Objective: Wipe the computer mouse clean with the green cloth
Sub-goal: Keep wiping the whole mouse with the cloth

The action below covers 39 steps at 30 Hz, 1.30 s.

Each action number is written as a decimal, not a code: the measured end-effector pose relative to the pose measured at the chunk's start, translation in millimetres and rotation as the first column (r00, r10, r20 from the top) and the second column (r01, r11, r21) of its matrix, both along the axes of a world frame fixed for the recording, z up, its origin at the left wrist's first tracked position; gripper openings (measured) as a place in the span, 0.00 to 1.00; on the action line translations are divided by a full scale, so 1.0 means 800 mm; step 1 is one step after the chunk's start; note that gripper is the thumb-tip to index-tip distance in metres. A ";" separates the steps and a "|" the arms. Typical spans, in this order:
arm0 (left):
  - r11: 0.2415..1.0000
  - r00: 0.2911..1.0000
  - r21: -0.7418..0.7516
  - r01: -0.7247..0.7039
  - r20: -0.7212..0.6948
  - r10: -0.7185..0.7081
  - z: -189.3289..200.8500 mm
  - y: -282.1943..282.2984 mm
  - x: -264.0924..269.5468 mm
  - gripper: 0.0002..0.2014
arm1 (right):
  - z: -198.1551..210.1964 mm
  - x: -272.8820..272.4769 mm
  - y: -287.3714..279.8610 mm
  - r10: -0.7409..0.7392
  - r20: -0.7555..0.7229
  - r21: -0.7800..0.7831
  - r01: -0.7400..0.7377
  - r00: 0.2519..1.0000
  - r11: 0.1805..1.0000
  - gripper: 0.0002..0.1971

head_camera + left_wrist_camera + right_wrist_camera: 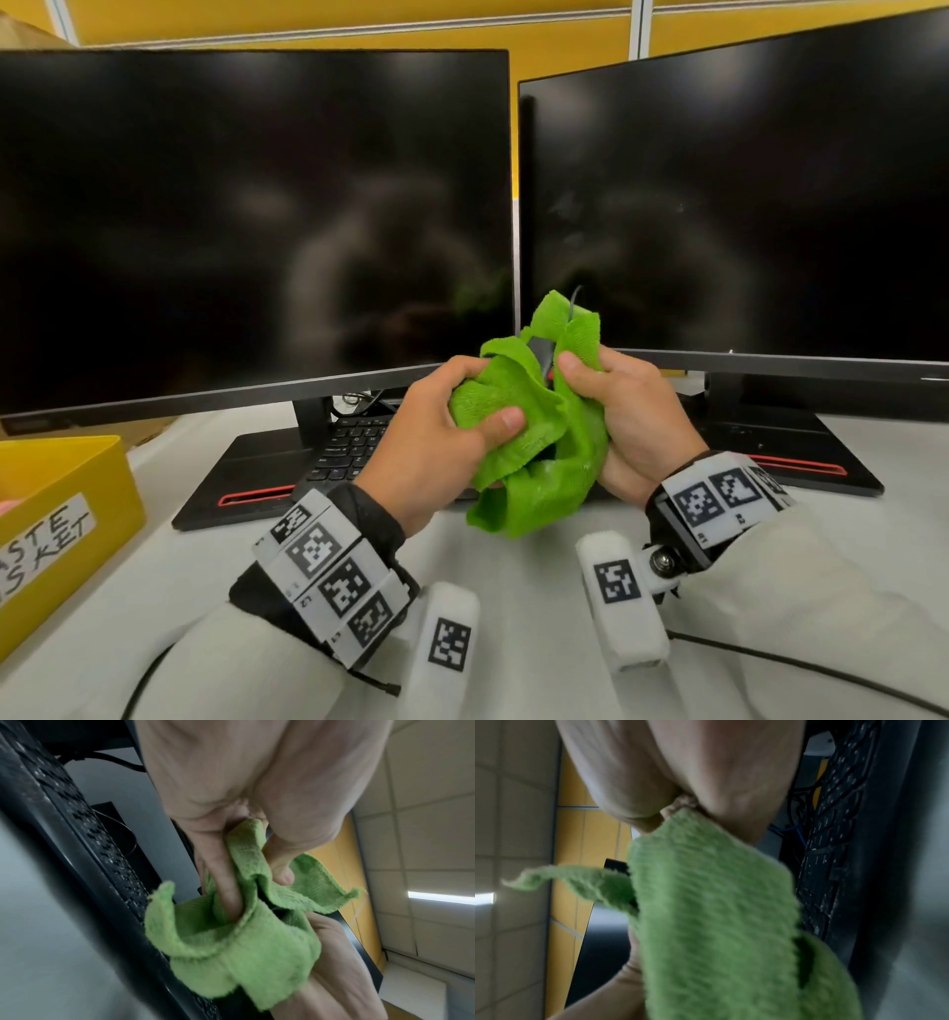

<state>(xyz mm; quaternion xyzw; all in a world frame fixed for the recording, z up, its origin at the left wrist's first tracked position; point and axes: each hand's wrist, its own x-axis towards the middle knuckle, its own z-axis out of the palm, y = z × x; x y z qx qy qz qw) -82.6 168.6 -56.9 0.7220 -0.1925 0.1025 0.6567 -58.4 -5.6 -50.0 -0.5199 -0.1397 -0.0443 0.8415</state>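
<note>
1. Computer mouse (540,350) is almost fully wrapped in the green cloth (518,411); we see only a small dark grey part and its thin cable (574,300) at the top of the bundle, which we hold in the air above the front part of the desk (513,575), in front of the keyboard (354,442).
2. Our left hand (436,437) grips the cloth with curled fingers, the thumb pressing on a fold. Our right hand (631,416) also closes around the cloth and, we judge, around the mouse inside it.
3. We think the mouse is light and stiff, with a smooth shell that may slip in the soft cloth. It is better to hold it by its two sides through the cloth and to leave the cable free.
4. The cloth is soft and loose; one corner hangs down below the hands.
5. At the left edge of the desk stands a yellow box (77,493) with a handwritten label. Something pink shows inside; we cannot tell what it is.
6. Two dark monitors (246,216) stand along the back edge.
</note>
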 end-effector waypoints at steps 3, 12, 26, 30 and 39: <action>0.999 1.000 -0.048 0.007 -0.015 -0.008 0.001 0.002 0.001 0.14 | -0.001 -0.001 0.001 0.057 0.021 0.035 -0.058 0.998 0.998 0.15; 0.992 0.993 -0.064 0.105 -0.042 -0.108 -0.004 -0.002 0.000 0.15 | 0.000 -0.001 0.000 -0.071 -0.131 0.208 0.097 0.989 0.973 0.13; 0.995 0.996 0.033 0.091 -0.007 -0.091 -0.004 0.003 0.003 0.16 | 0.003 -0.001 -0.002 -0.005 -0.028 0.105 0.008 1.000 0.994 0.19; 0.996 0.997 0.044 0.075 -0.021 -0.074 -0.004 -0.001 0.002 0.17 | 0.003 0.002 -0.002 -0.096 -0.072 0.099 0.103 0.993 0.990 0.08; 0.998 1.000 0.056 0.011 -0.001 -0.011 -0.004 -0.003 0.001 0.17 | -0.009 0.004 0.009 -0.104 0.113 -0.101 0.116 0.988 0.988 0.18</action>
